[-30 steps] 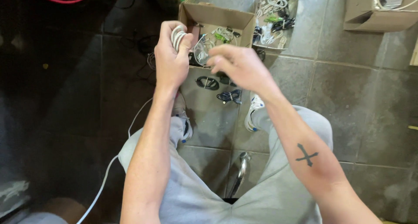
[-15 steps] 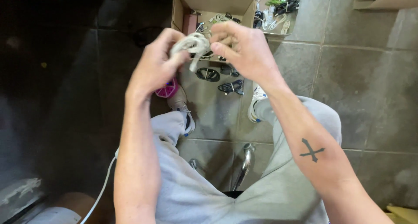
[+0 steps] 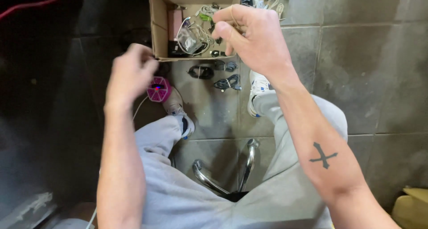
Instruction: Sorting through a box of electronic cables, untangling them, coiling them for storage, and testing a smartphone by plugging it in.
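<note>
Right hand (image 3: 256, 39) curled over the cardboard box (image 3: 158, 33), fingers pinching what looks like a thin cable. Left hand (image 3: 129, 73) loosely closed by the box's near corner; can't tell what it holds. Cable bundles (image 3: 227, 82) on the floor; risk: snagging box contents.

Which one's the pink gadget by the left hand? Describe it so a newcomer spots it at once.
Start at the open cardboard box on the grey tile floor. Just below its near-left corner, beside the left hand and above the left shoe, lies a small magenta gadget. It is the only bright pink thing on the floor; the coiled cables to its right are black.
</note>
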